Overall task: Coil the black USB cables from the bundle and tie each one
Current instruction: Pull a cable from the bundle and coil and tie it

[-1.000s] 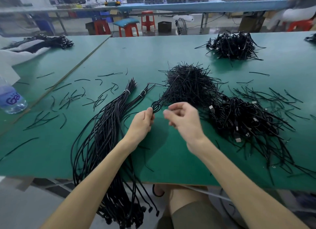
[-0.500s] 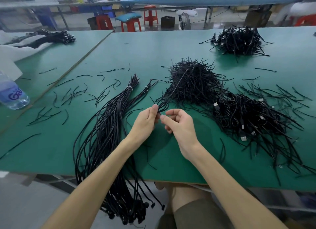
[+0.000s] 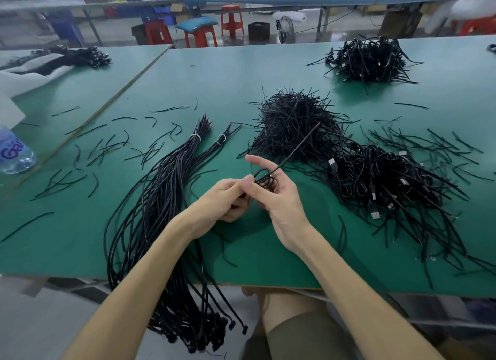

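Both hands meet above the green surface (image 3: 241,72), just right of the bundle of long black USB cables (image 3: 161,198), which hangs over the near edge. The left hand (image 3: 222,198) pinches a small coiled cable (image 3: 264,179) with curled fingers. The right hand (image 3: 281,201) curls round it too — index finger straight — and seems to hold 1 tie (image 3: 300,145) slanting upward. A heap of tied cables (image 3: 389,179) lies to the right.
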Demonstrator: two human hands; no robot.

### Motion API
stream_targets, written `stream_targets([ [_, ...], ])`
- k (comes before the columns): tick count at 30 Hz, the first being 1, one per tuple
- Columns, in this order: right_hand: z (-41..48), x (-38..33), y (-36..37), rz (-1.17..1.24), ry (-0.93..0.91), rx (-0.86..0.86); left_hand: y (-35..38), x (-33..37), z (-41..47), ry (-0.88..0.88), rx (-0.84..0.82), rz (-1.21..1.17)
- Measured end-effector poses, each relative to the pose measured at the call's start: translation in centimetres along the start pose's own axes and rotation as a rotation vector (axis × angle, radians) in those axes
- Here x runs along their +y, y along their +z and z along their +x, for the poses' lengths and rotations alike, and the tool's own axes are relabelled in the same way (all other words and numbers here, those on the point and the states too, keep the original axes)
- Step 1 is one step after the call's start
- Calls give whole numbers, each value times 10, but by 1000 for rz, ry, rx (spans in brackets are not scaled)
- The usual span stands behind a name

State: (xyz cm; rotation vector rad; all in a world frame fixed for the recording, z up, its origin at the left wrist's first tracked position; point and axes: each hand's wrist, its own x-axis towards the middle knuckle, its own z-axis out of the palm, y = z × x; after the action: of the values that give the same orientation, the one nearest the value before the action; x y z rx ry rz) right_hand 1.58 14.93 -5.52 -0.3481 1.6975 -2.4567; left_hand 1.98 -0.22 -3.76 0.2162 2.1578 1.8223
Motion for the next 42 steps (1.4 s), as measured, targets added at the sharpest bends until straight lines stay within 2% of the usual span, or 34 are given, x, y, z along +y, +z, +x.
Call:
stream_targets([
  [7,-2,2,1,-74,8,20,-1,1,1,-21,67,-60],
  [14,-2,3,6,-351,-13,78,-2,-2,2,-20,163,-129],
  [20,-3,5,8,-475,-48,32,-1,2,0,0,200,-103],
  [24,-3,5,7,-485,-57,28,-3,1,1,-6,217,-126],
  [28,-4,5,6,-484,-127,128,-2,-1,3,-24,272,-139],
  [34,-3,5,3,-429,-83,204,1,0,4,-30,279,-105],
  [42,-6,3,6,-582,-121,253,4,-2,3,50,268,-26],
])
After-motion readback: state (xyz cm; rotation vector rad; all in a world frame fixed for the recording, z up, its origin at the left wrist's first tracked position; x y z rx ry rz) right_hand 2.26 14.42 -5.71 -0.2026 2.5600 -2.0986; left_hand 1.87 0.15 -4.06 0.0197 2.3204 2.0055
